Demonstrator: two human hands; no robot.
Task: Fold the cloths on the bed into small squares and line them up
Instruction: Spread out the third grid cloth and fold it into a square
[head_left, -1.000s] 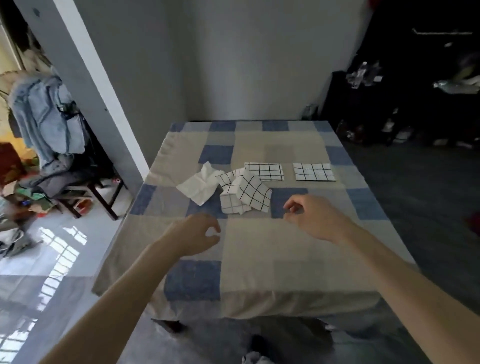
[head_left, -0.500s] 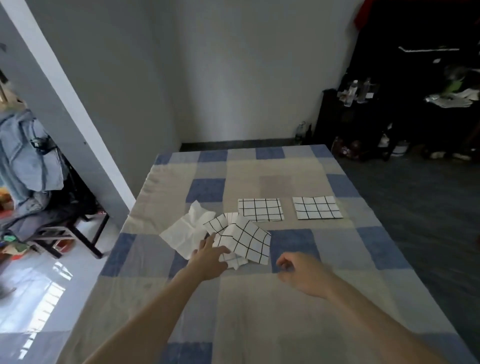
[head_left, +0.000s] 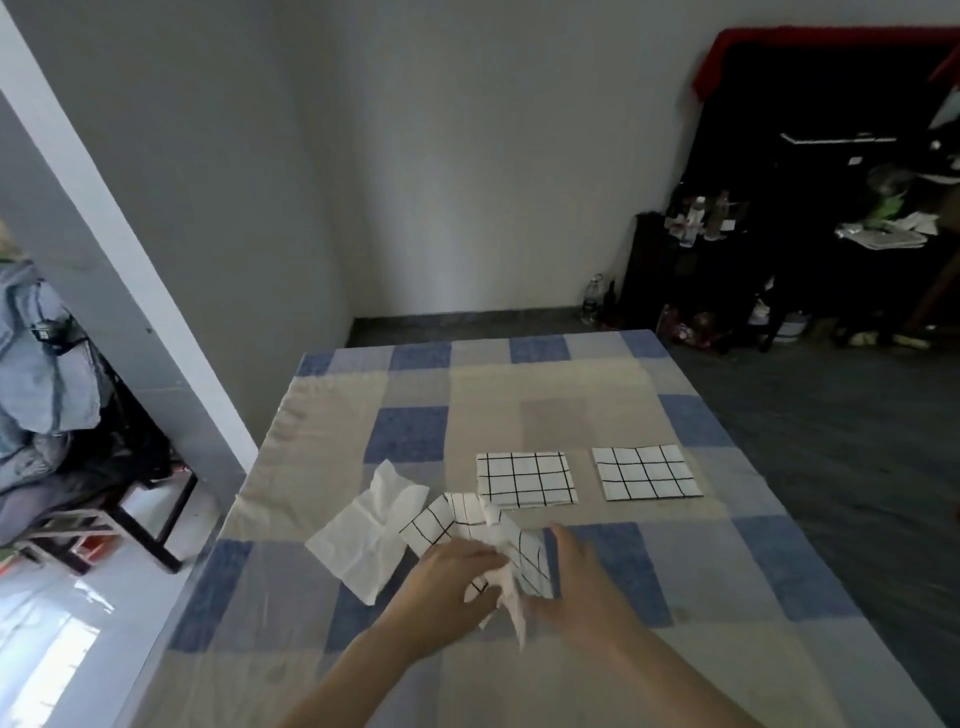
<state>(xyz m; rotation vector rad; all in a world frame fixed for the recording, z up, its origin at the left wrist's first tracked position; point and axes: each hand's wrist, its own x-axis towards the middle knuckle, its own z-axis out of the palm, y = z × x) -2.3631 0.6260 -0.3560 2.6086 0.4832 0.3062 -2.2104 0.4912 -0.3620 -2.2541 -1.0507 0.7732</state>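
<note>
On the blue-and-beige checked bed (head_left: 545, 415), two white cloths with a black grid lie folded into squares side by side: one (head_left: 525, 478) in the middle, the other (head_left: 647, 472) to its right. A crumpled grid cloth (head_left: 522, 553) sits near me, and both hands are on it. My left hand (head_left: 441, 587) grips its near left part. My right hand (head_left: 576, 582) holds its right edge, lifting it a little. Another loose grid cloth (head_left: 441, 517) lies partly under it. A plain white unfolded cloth (head_left: 369, 530) rests flat to the left.
A grey wall and a white pillar (head_left: 119, 249) stand close along the bed's left side. A chair piled with clothes (head_left: 47, 415) is at the far left. Dark furniture with bottles and clutter (head_left: 779, 249) fills the right back; dark floor runs along the bed's right edge.
Both hands moved forward from hovering over the bed onto the crumpled grid cloth and took hold of it. My view came closer to the bed and tilted up.
</note>
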